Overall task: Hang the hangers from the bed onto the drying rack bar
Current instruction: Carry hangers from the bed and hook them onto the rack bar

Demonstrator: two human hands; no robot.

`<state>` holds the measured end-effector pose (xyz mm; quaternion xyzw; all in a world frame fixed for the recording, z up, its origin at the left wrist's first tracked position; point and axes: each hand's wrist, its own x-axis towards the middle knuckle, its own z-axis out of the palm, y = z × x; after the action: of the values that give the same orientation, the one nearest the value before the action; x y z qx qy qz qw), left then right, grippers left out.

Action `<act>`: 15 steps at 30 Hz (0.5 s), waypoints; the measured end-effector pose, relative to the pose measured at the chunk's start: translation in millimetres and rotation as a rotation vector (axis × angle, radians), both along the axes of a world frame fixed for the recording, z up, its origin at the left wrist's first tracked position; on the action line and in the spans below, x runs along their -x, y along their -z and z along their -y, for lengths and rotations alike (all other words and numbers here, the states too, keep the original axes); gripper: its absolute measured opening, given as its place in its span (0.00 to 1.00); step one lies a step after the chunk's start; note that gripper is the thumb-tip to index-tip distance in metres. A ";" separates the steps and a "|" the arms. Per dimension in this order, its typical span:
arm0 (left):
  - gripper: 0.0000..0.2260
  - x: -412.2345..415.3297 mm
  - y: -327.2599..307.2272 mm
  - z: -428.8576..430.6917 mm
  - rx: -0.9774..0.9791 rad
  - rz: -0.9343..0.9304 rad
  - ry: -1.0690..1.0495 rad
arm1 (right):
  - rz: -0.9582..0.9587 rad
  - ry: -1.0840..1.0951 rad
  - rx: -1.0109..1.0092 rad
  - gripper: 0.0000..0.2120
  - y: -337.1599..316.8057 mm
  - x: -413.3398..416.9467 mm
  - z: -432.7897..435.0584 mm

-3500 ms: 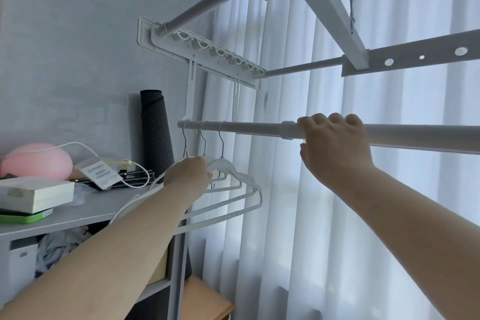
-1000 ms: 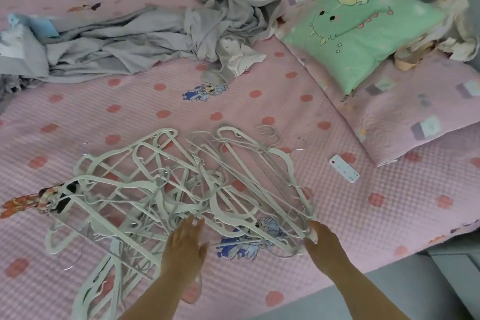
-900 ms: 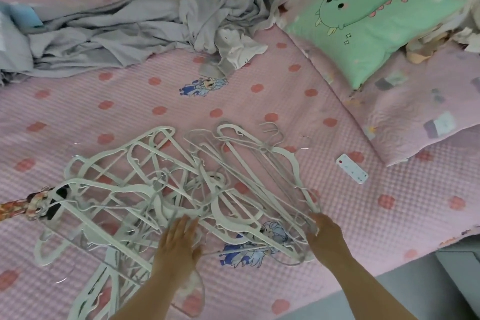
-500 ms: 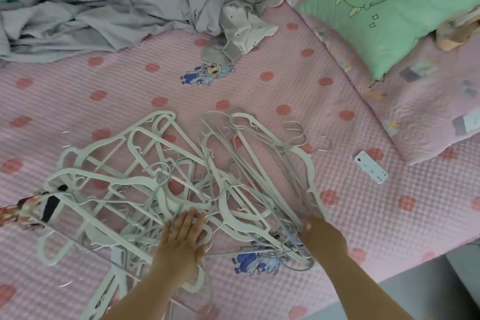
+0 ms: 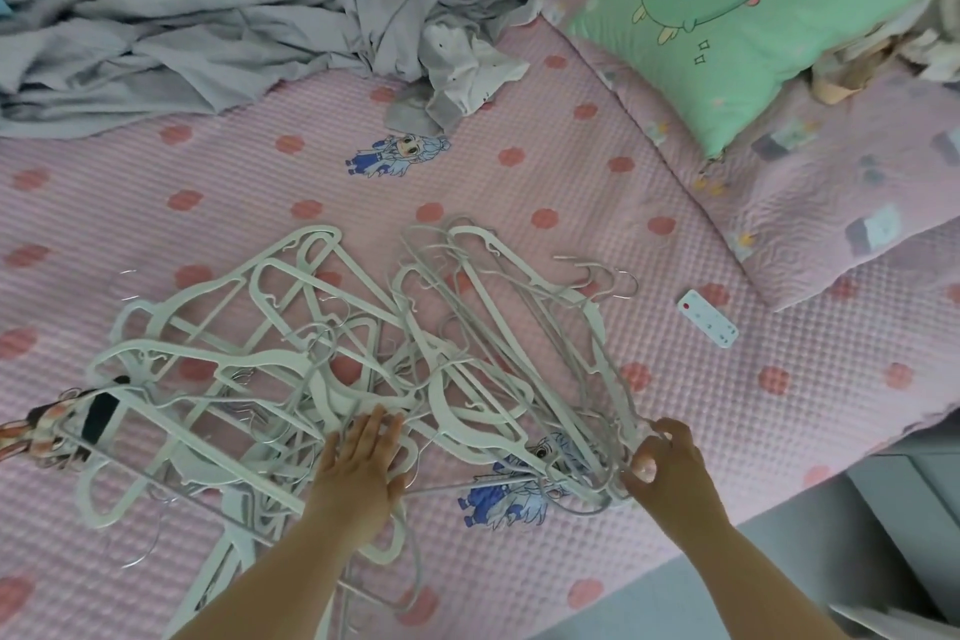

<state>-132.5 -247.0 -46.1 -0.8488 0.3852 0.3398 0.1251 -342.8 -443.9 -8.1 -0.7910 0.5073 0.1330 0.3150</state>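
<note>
A tangled heap of several white hangers (image 5: 322, 369) lies on the pink dotted bed cover (image 5: 571, 203), near its front edge. My left hand (image 5: 363, 463) presses flat on the middle of the heap with straight fingers. My right hand (image 5: 665, 463) pinches the lower ends of a bundle of hangers (image 5: 519, 327) at the heap's right side. The drying rack bar is out of view.
Crumpled grey clothes (image 5: 249, 10) lie at the back of the bed. A green dinosaur cushion (image 5: 753, 16) rests on a pink pillow (image 5: 857, 203) at the right. A small white remote (image 5: 707, 318) lies right of the hangers. Grey floor (image 5: 779, 561) shows at bottom right.
I turned from the rack to the bed. Within the last second my left hand settled flat on the heap and my right hand's fingers closed on the right-hand bundle.
</note>
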 end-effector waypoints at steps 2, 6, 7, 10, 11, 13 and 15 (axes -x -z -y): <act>0.27 -0.1 -2.4 1.6 -0.001 -0.002 -0.002 | 0.094 0.149 -0.044 0.20 -0.4 2.8 0.4; 0.28 -0.3 -5.8 3.4 0.014 -0.021 -0.014 | 0.216 0.448 -0.474 0.45 -13.6 -7.5 5.0; 0.28 -1.5 -6.3 3.4 0.020 -0.024 -0.012 | 0.246 0.502 -0.522 0.41 -15.5 -9.5 6.7; 0.27 -3.0 -10.8 0.4 0.021 -0.017 0.021 | 0.334 0.719 -0.432 0.16 -19.5 -8.1 15.5; 0.27 -3.3 -13.4 -1.0 0.018 -0.018 0.032 | 0.373 0.797 -0.417 0.06 -22.6 -6.9 16.8; 0.26 -5.9 -19.7 -2.3 0.024 -0.022 0.027 | 0.435 0.897 -0.419 0.09 -29.8 -3.1 18.5; 0.24 -9.9 -28.0 0.2 0.065 -0.018 -0.007 | 0.508 0.932 -0.423 0.10 -42.8 -1.5 20.2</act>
<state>-122.7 -247.3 -18.0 -0.8507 0.3942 0.3350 0.0931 -341.2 -464.1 34.7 -0.4105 0.6733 -0.1154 0.6040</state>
